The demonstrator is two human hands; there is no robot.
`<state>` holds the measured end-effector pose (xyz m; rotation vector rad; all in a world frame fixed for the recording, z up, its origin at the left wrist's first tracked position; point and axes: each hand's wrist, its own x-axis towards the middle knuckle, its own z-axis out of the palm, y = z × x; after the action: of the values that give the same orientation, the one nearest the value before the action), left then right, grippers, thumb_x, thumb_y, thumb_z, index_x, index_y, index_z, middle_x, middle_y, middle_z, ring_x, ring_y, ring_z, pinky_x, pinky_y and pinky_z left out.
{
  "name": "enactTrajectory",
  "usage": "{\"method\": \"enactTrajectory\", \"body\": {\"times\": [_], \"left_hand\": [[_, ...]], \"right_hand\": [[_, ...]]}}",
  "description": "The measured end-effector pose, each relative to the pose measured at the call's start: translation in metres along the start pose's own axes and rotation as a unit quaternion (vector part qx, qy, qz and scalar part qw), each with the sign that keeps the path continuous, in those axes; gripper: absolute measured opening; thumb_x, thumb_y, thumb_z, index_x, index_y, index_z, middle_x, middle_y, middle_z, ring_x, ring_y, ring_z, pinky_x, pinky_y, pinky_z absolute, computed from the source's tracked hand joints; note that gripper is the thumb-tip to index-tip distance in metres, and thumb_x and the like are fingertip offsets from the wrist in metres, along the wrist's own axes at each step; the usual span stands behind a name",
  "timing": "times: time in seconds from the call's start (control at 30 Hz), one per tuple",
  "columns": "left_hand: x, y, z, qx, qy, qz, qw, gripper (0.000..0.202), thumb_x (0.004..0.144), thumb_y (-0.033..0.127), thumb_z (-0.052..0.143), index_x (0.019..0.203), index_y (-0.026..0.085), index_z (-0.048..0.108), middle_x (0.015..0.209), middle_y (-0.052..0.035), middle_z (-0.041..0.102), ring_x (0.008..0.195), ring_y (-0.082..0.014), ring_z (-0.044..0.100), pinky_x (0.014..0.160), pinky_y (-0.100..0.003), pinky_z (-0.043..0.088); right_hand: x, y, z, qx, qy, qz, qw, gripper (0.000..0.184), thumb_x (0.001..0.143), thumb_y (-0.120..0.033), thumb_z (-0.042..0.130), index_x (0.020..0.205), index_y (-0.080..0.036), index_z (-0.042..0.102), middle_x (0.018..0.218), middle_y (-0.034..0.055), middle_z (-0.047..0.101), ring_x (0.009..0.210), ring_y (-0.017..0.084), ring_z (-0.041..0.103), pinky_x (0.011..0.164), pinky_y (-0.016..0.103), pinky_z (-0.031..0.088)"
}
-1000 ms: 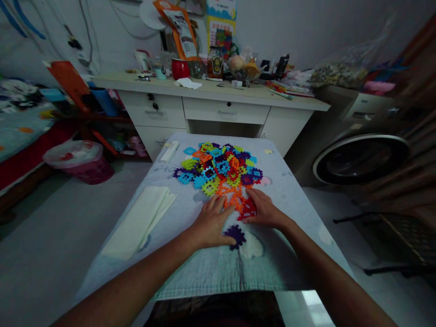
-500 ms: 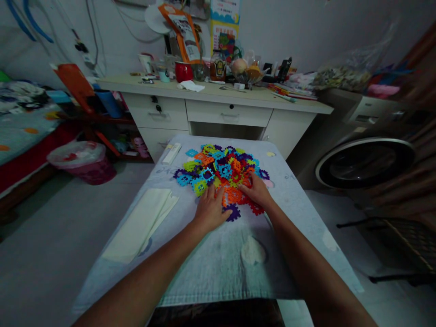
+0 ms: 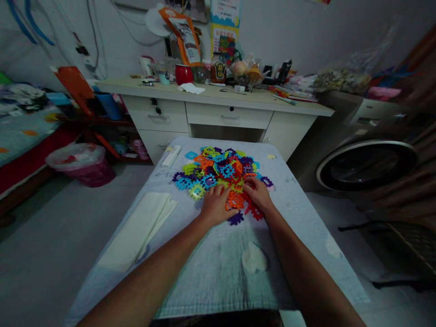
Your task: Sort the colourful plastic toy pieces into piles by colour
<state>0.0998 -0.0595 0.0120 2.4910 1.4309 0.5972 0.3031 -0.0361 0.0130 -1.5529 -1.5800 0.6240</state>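
A heap of bright plastic interlocking pieces (image 3: 227,170), square with notched edges, lies on the cloth-covered table (image 3: 218,268). At the near left of the heap is my left hand (image 3: 215,205), its fingers resting on pieces and its thumb spread apart. An orange interlocking piece (image 3: 235,200) shows between my two hands, and a purple piece (image 3: 236,218) lies just below my left thumb. My right hand (image 3: 259,194) reaches in from the right with curled fingers and thumb close together. What they pinch, if anything, is hidden. Red pieces (image 3: 256,212) lie beneath that hand.
Folded pale cloth or paper (image 3: 139,229) lies on the table's left side, with a narrow white box (image 3: 171,156) behind it. A white desk (image 3: 163,109) crowded with jars stands beyond. A washing machine (image 3: 368,150) is at right, a pink bin (image 3: 83,165) at left.
My left hand has shifted slightly right, closer to the orange piece. The fingers of my right hand have curled in more. A few pieces at the heap's near left have moved.
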Motion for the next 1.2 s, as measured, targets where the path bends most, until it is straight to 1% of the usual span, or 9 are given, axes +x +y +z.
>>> {"method": "enactTrajectory", "body": {"times": [0.17, 0.27, 0.37, 0.57, 0.73, 0.83, 0.97, 1.13, 1.2], "left_hand": [[0.008, 0.005, 0.001, -0.002, 0.005, 0.012, 1.000, 0.074, 0.069, 0.058, 0.073, 0.131, 0.023, 0.055, 0.138, -0.0116, 0.049, 0.122, -0.0334, 0.046, 0.104, -0.047, 0.038], [0.009, 0.007, 0.001, -0.015, 0.012, 0.006, 1.000, 0.074, 0.067, 0.058, 0.075, 0.129, 0.021, 0.056, 0.133, -0.0120, 0.053, 0.116, -0.0324, 0.050, 0.101, -0.047, 0.041], [0.005, 0.011, 0.002, -0.031, 0.022, 0.010, 0.999, 0.073, 0.068, 0.054, 0.075, 0.129, 0.020, 0.055, 0.130, -0.0115, 0.055, 0.115, -0.0315, 0.051, 0.101, -0.046, 0.042], [-0.002, 0.020, 0.006, -0.079, 0.009, 0.011, 0.997, 0.074, 0.068, 0.041, 0.076, 0.134, 0.023, 0.049, 0.134, -0.0105, 0.053, 0.122, -0.0294, 0.050, 0.104, -0.044, 0.043], [-0.006, 0.025, 0.008, -0.088, 0.005, -0.004, 0.996, 0.075, 0.069, 0.037, 0.076, 0.137, 0.026, 0.045, 0.140, -0.0092, 0.049, 0.124, -0.0289, 0.051, 0.106, -0.044, 0.043], [-0.009, 0.025, 0.009, -0.091, 0.007, 0.006, 0.996, 0.071, 0.071, 0.036, 0.074, 0.136, 0.025, 0.046, 0.141, -0.0094, 0.049, 0.124, -0.0292, 0.051, 0.107, -0.045, 0.043], [-0.009, 0.024, 0.010, -0.109, 0.011, 0.021, 0.994, 0.067, 0.073, 0.027, 0.069, 0.136, 0.024, 0.045, 0.141, -0.0096, 0.047, 0.127, -0.0269, 0.050, 0.107, -0.041, 0.045], [-0.007, 0.025, 0.008, -0.133, 0.006, 0.006, 0.991, 0.064, 0.073, 0.022, 0.067, 0.133, 0.027, 0.047, 0.138, -0.0078, 0.048, 0.124, -0.0259, 0.053, 0.104, -0.041, 0.048], [-0.006, 0.025, 0.006, -0.144, 0.016, 0.004, 0.989, 0.064, 0.072, 0.020, 0.067, 0.133, 0.028, 0.048, 0.137, -0.0074, 0.048, 0.124, -0.0251, 0.053, 0.104, -0.040, 0.049]], "right_hand": [[-0.010, -0.016, 0.017, -0.123, -0.028, -0.064, 0.990, 0.045, 0.075, -0.026, 0.059, 0.119, -0.019, 0.064, 0.121, 0.0124, 0.064, 0.114, 0.028, 0.058, 0.104, 0.045, 0.043], [-0.014, -0.020, 0.020, -0.167, -0.031, -0.063, 0.984, 0.052, 0.074, -0.026, 0.058, 0.126, -0.017, 0.060, 0.122, 0.0144, 0.061, 0.113, 0.029, 0.056, 0.103, 0.046, 0.043], [-0.015, -0.019, 0.018, -0.176, -0.028, -0.064, 0.982, 0.052, 0.075, -0.028, 0.056, 0.126, -0.016, 0.060, 0.119, 0.0148, 0.062, 0.112, 0.030, 0.056, 0.103, 0.047, 0.042], [-0.016, -0.018, 0.014, -0.120, -0.020, -0.100, 0.988, 0.047, 0.075, -0.027, 0.054, 0.119, -0.016, 0.064, 0.118, 0.0134, 0.065, 0.112, 0.029, 0.057, 0.103, 0.045, 0.042], [-0.018, -0.020, 0.009, -0.084, -0.009, -0.111, 0.990, 0.046, 0.071, -0.026, 0.052, 0.114, -0.018, 0.067, 0.115, 0.0121, 0.067, 0.110, 0.029, 0.058, 0.102, 0.045, 0.043], [-0.019, -0.020, 0.009, -0.027, 0.002, -0.090, 0.996, 0.044, 0.068, -0.024, 0.051, 0.108, -0.019, 0.068, 0.114, 0.0097, 0.068, 0.109, 0.027, 0.060, 0.102, 0.043, 0.043], [-0.021, -0.019, 0.012, 0.083, -0.006, -0.024, 0.996, 0.038, 0.072, -0.025, 0.048, 0.104, -0.022, 0.068, 0.107, 0.0050, 0.071, 0.102, 0.025, 0.063, 0.095, 0.039, 0.049], [-0.025, -0.020, 0.020, 0.114, -0.009, -0.001, 0.993, 0.039, 0.075, -0.026, 0.048, 0.109, -0.023, 0.068, 0.098, 0.0033, 0.072, 0.097, 0.023, 0.065, 0.085, 0.035, 0.053], [-0.024, -0.024, 0.022, 0.137, 0.000, 0.014, 0.990, 0.038, 0.075, -0.027, 0.048, 0.107, -0.022, 0.068, 0.096, 0.0034, 0.072, 0.096, 0.023, 0.066, 0.083, 0.035, 0.054]]}}
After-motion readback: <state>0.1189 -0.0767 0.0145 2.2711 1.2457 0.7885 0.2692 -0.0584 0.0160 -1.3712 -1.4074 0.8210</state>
